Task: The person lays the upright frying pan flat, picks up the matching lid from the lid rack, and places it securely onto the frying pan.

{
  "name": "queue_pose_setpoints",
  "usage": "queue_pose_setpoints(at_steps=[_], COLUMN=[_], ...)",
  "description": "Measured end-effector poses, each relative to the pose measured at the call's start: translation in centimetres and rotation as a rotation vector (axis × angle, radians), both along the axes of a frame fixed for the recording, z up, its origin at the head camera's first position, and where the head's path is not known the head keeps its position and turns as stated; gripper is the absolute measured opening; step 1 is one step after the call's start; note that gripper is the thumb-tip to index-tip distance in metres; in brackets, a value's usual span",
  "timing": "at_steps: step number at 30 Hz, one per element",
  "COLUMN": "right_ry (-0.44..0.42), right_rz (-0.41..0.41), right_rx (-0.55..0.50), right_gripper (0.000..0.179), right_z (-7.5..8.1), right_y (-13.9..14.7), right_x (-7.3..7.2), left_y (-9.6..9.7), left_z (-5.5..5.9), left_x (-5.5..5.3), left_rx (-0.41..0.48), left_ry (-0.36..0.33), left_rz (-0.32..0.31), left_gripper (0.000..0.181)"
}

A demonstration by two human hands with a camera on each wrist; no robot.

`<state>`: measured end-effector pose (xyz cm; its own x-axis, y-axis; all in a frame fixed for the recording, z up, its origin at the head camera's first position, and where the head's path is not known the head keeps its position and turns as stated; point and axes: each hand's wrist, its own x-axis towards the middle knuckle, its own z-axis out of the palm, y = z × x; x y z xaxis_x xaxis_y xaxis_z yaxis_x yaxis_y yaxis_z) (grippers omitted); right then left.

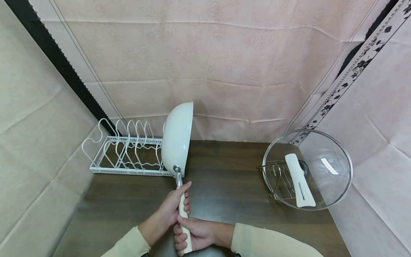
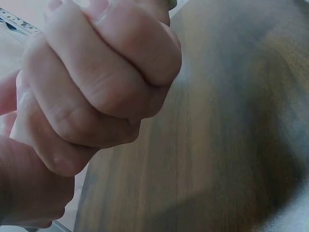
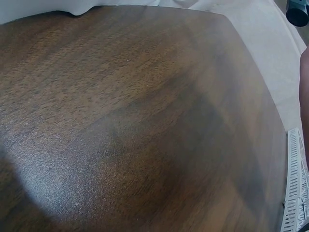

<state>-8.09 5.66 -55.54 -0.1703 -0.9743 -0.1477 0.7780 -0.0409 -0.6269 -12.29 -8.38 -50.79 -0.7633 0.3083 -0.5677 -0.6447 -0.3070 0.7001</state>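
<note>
A white wok (image 1: 176, 137) stands on its side at the right end of a white wire dish rack (image 1: 128, 171), its open face turned to the right. My left hand (image 1: 173, 205) grips the upper part of the wok's long cream handle (image 1: 181, 208), just below the metal neck. Lower down, my right hand (image 1: 197, 233) wraps the handle near its end. Curled fingers (image 2: 91, 87) fill the left wrist view and hide the handle there. In the right wrist view, the rack (image 3: 292, 183) shows only at the right edge.
On the right, a round glass lid (image 1: 334, 171) leans in a small wire stand (image 1: 279, 178), with a white spatula (image 1: 300, 182) beside its dark knob. Brown wooden tabletop (image 1: 224, 182) lies beneath everything. Pale cloth walls (image 1: 224, 71) enclose the back and sides.
</note>
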Motion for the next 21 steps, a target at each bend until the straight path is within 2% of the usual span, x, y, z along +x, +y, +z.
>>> queue_pose_setpoints(at_steps=[9,21], right_ry=[0.016,0.042], right_rz=[0.003,0.003], right_rx=[-0.005,-0.014], right_gripper=[0.047,0.044], right_z=[-0.22,-0.4], right_y=[-0.16,-0.21], right_x=[0.06,-0.03], left_y=[0.03,0.01], left_z=[-0.06,-0.13], left_x=[0.17,0.13], left_rx=[-0.017,-0.018], left_ry=[0.042,0.066], left_rz=[0.004,-0.014], left_gripper=[0.044,0.045])
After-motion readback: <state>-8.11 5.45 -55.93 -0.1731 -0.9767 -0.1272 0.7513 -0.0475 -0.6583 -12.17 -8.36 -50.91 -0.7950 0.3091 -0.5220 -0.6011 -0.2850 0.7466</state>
